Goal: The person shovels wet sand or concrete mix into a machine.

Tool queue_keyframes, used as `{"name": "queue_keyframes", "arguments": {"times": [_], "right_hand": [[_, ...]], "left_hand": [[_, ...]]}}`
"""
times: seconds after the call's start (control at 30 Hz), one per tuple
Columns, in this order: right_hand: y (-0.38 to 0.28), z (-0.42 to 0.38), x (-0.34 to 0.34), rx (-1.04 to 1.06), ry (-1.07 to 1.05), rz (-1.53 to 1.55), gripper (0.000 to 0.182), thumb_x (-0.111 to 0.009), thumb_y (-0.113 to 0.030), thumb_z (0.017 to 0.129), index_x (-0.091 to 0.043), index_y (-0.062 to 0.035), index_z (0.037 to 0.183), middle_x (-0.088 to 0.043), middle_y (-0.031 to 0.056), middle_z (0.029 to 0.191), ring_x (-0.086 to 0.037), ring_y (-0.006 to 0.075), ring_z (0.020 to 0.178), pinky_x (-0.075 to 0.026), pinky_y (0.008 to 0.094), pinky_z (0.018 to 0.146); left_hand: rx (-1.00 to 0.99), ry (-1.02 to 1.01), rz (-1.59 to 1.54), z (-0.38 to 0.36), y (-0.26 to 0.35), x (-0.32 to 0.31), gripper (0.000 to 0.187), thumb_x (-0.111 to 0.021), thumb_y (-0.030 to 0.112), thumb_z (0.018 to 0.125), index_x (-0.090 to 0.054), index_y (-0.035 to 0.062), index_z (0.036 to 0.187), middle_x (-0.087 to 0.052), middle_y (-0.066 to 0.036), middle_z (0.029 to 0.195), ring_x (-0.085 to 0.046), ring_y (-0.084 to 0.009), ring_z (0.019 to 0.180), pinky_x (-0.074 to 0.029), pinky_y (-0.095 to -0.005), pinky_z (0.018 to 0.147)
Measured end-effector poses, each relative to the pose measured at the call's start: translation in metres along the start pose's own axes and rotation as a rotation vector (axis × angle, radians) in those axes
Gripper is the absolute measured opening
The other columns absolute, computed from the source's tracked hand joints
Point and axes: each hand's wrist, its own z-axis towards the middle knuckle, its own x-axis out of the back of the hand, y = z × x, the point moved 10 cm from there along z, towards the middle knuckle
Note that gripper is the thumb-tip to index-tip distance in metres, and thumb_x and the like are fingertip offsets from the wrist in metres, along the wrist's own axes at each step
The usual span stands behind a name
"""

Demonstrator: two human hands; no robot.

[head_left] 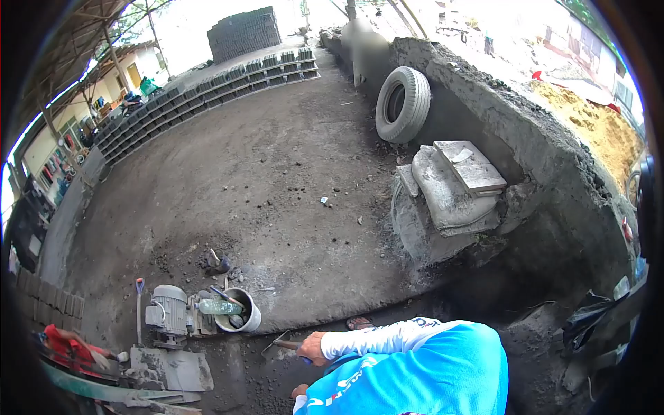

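My right hand [315, 348], at the end of a white sleeve, is wrapped round a short-handled tool [288, 344]. Its thin, bent metal end points left, just above the dark ground; I cannot make out its exact kind. Lower down, my left hand [299, 391] is close to the ground beside my blue shirt, its fingers mostly hidden. Up and left of the tool stands a whitish bucket [254, 319] with a clear green-tinted plastic bottle [220, 306] and a handled tool at its mouth. A grey electric motor [168, 311] sits left of the bucket.
Left of the motor is a blue-handled tool [139, 304]. A metal plate [183, 371] and green beam [104, 393] lie lower left. A raised dirt floor extends ahead to stacked blocks [200, 97]. Along the right wall are a tyre [413, 104] and a filled sack [443, 197] under boards.
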Motion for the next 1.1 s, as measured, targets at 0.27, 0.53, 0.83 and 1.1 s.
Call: {"name": "queue_keyframes", "arguments": {"times": [0.27, 0.53, 0.83, 1.1], "right_hand": [[0.002, 0.004, 0.000, -0.029, 0.003, -0.004, 0.023, -0.065, -0.014, 0.066, -0.061, -0.0042, 0.087, -0.065, 0.0169, 0.080, -0.065, 0.0370, 0.082, -0.051, 0.0467, 0.072], [-0.008, 0.009, 0.001, 0.011, -0.022, -0.024, 0.023, -0.064, -0.013, 0.065, -0.061, -0.0034, 0.085, -0.065, 0.0169, 0.080, -0.065, 0.0369, 0.081, -0.051, 0.0463, 0.072], [-0.012, 0.013, -0.005, 0.016, -0.062, -0.040, 0.022, -0.064, -0.013, 0.067, -0.062, -0.0033, 0.086, -0.065, 0.0175, 0.080, -0.065, 0.0365, 0.081, -0.051, 0.0462, 0.071], [-0.020, 0.015, -0.004, 0.018, -0.084, -0.050, 0.023, -0.064, -0.013, 0.067, -0.062, -0.0033, 0.088, -0.065, 0.0176, 0.081, -0.065, 0.0369, 0.083, -0.051, 0.0463, 0.073]], "left_hand": [[0.013, 0.009, -0.026, 0.000, -0.011, 0.007, 0.036, -0.047, 0.041, 0.089, -0.047, 0.0104, 0.071, -0.058, -0.009, 0.074, -0.058, -0.0294, 0.072, -0.049, -0.0472, 0.067], [0.035, 0.024, -0.047, 0.000, -0.023, 0.013, 0.038, -0.046, 0.044, 0.089, -0.045, 0.0109, 0.069, -0.057, -0.009, 0.073, -0.057, -0.0300, 0.071, -0.049, -0.0480, 0.067], [0.052, 0.029, -0.053, 0.001, -0.034, 0.017, 0.041, -0.045, 0.046, 0.089, -0.043, 0.0114, 0.067, -0.055, -0.009, 0.072, -0.056, -0.0306, 0.071, -0.048, -0.0488, 0.067], [0.052, 0.025, -0.076, 0.001, -0.036, 0.023, 0.044, -0.044, 0.048, 0.090, -0.041, 0.0119, 0.065, -0.054, -0.009, 0.070, -0.055, -0.0312, 0.070, -0.048, -0.0496, 0.067]]}}
